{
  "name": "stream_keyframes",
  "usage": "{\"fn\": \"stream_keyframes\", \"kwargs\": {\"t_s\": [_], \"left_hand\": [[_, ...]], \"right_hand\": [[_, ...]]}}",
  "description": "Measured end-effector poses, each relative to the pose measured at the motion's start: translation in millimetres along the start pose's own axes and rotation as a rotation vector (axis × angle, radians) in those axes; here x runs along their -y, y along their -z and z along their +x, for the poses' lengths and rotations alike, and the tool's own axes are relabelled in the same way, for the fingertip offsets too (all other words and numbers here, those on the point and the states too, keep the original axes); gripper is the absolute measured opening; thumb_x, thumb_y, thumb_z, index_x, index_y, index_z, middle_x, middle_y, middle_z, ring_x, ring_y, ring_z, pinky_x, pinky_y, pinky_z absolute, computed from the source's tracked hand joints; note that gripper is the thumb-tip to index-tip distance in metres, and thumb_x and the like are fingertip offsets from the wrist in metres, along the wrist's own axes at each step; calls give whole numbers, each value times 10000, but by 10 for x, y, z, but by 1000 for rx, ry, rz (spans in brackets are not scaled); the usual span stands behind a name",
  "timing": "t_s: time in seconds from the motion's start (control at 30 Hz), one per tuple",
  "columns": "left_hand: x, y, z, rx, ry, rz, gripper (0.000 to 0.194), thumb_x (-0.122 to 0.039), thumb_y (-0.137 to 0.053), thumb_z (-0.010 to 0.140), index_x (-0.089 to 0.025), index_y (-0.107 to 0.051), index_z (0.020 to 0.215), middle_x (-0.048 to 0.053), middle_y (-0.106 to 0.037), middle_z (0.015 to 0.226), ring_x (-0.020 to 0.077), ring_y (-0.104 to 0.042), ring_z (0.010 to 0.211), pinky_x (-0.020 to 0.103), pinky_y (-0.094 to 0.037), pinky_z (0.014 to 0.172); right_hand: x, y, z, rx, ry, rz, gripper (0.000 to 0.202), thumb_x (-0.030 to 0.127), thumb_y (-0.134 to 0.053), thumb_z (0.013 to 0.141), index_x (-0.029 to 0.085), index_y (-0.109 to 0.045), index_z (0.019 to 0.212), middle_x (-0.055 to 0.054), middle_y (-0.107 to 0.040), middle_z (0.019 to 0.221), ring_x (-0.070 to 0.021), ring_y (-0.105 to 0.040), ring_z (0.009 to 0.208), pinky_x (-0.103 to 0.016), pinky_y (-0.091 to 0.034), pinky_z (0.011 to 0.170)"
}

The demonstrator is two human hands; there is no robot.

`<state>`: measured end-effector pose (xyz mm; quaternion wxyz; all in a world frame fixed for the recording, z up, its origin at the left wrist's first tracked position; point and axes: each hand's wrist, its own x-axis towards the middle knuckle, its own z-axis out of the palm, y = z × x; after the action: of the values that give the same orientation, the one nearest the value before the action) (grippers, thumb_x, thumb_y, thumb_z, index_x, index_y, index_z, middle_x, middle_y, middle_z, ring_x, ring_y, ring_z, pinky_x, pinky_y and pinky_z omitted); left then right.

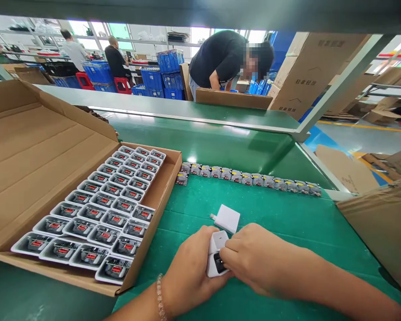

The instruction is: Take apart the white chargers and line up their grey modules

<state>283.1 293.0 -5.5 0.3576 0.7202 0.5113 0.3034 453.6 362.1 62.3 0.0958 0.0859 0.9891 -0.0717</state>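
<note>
My left hand (194, 263) is closed around a white plastic charger housing (217, 241), held low over the green mat. A dark opening with a black part inside shows at its near end. The bent fingers of my right hand (254, 258) grip the same housing from the right, fingertips at that opening; they hide part of it. Just beyond my hands lies a white block with a small metal plug (227, 217) sticking out to its left, touched by neither hand as far as I can see.
On the left, an open cardboard box (169, 189) holds rows of white housings with circuit parts inside. A line of small circuit boards (235, 175) runs across the bench (187, 209). Cardboard (381, 232) stands at the right edge. A person (220, 60) bends over beyond the bench.
</note>
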Motion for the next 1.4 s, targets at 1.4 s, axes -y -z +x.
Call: {"fn": "stream_keyframes", "kwargs": {"t_s": [1.4], "left_hand": [[202, 51, -446, 248, -280, 681, 239, -211, -636, 720, -215, -541, 939, 205, -442, 1347, 484, -438, 1222, 574, -496, 787]], "right_hand": [[-1022, -352, 286, -333, -353, 211, 379, 178, -550, 885, 222, -554, 1262, -63, -616, 1155, -204, -565, 1046, -350, -436, 931]]}}
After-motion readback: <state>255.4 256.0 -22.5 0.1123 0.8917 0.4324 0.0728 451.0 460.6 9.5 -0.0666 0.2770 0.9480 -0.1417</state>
